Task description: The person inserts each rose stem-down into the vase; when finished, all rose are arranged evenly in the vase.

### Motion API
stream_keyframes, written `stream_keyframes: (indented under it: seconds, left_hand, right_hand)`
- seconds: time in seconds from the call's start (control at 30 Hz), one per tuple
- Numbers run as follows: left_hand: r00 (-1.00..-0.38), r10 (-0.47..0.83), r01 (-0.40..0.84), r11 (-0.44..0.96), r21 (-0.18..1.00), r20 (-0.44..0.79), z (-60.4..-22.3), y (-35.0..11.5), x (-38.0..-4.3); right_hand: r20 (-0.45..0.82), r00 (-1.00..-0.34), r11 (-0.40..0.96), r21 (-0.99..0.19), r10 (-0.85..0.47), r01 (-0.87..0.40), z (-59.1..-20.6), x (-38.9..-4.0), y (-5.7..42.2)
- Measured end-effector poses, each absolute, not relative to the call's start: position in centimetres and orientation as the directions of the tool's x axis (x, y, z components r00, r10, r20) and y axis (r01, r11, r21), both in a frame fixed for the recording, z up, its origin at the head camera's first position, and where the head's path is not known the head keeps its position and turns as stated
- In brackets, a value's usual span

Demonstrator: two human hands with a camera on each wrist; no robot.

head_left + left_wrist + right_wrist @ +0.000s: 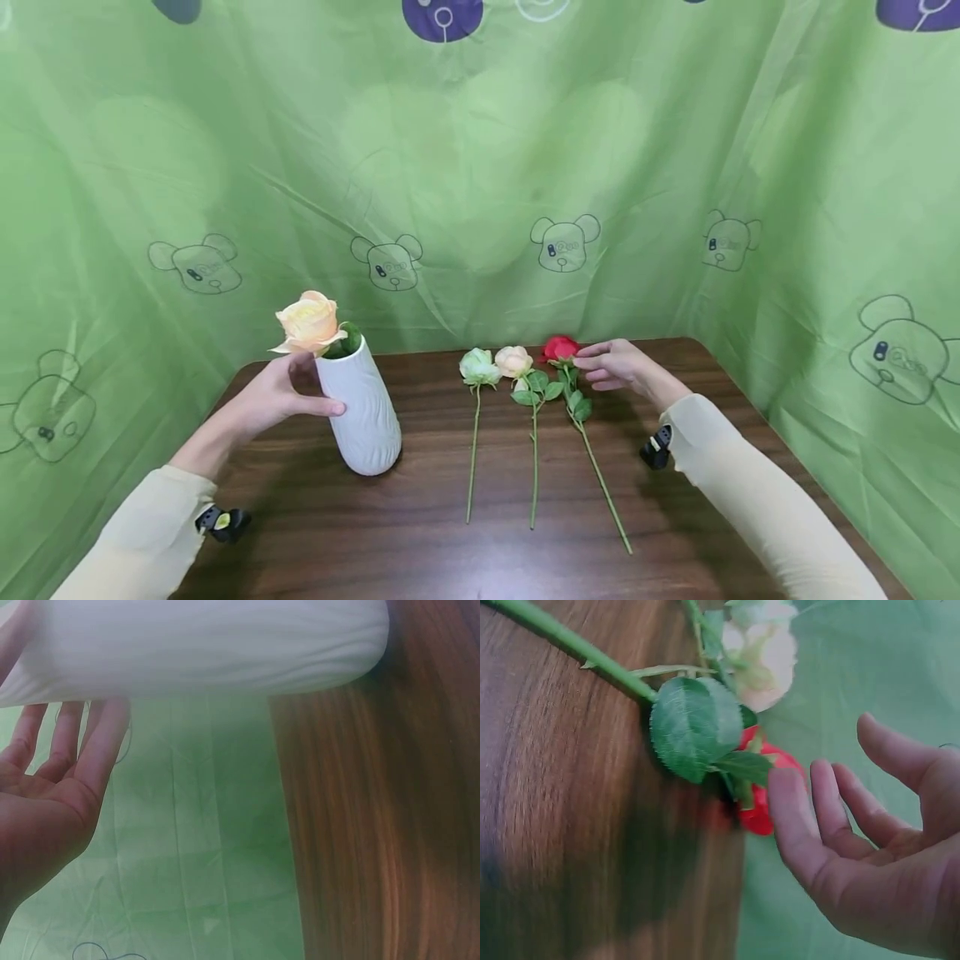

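My left hand [272, 398] holds a white vase [363, 417] near its top, thumb in front and fingers behind it. The vase leans left, and a peach rose [307, 325] stands in its mouth. In the left wrist view the ridged side of the vase [225, 645] lies across the top, against the fingertips. At the right, my right hand [618, 367] is beside a red rose [560, 348] lying on the table. Its fingers are loosely bent, and the fingertips are right at the bloom [759, 814] and its leaves, with the thumb apart.
Left of the red rose, a pale pink rose [513, 362] and a pale green rose [477, 367] lie with stems toward the front. All are on a brown wooden table [420, 533]. A green cloth [480, 183] with bear drawings surrounds its back and sides.
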State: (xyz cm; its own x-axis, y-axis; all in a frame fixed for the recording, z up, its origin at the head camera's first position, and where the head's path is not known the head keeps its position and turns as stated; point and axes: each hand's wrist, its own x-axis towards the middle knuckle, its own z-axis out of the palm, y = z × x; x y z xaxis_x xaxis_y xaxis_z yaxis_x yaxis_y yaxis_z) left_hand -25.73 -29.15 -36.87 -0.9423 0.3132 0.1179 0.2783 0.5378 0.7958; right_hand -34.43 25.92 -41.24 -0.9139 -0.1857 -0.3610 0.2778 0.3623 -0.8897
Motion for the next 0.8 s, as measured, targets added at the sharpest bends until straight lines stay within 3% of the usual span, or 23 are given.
stream_keyframes:
  seconds: [0.43, 0.8]
  left_hand:
    - [-0.937, 0.322, 0.299, 0.537, 0.789, 0.136, -37.3, -29.5, -25.8]
    - [-0.929, 0.331, 0.324, 0.509, 0.797, 0.166, -38.0, -29.5, -26.1]
  right_hand:
    - [-0.423, -0.903, 0.321, -0.869, -0.082, 0.378, -44.2, -35.4, 23.9]
    - [-0.448, -0.894, 0.516, -0.77, -0.018, 0.376, -45.4, -34.2, 24.2]
